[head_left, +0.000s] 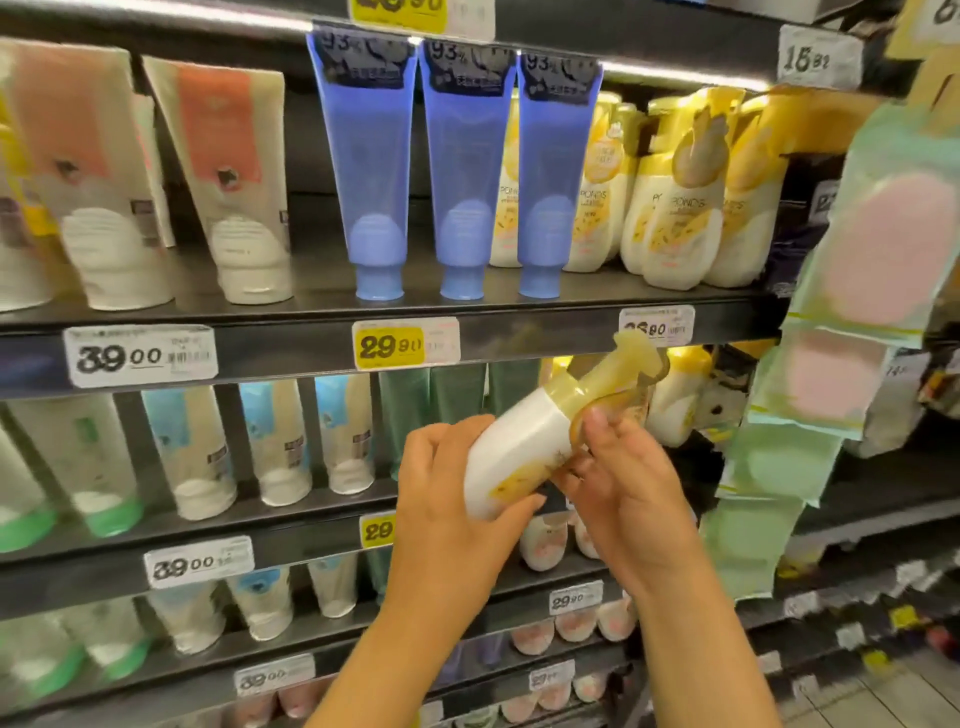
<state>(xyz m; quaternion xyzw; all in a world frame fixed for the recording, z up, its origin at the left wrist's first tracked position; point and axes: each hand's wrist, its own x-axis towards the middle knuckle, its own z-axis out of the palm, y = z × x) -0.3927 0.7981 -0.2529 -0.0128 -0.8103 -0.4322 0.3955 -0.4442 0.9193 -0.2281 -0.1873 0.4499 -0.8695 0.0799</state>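
Note:
A white pump bottle (519, 441) with a yellow collar and yellow label is tilted, its pump head pointing up and right, in front of the store shelves. My left hand (447, 504) grips its lower body from the left, fingers wrapped round the base. My right hand (618, 478) holds the bottle's front near the collar, with the fingers on a round yellow tag or sticker there. Matching bottles (670, 208) stand in a group on the shelf above.
Dark shelves (545, 306) carry rows of tubes: three blue ones (462, 166) above, white and orange tubes (228, 171) at left, pale tubes (275, 441) below. Price tags line the shelf edges. Green and pink packets (878, 249) hang on a strip at right.

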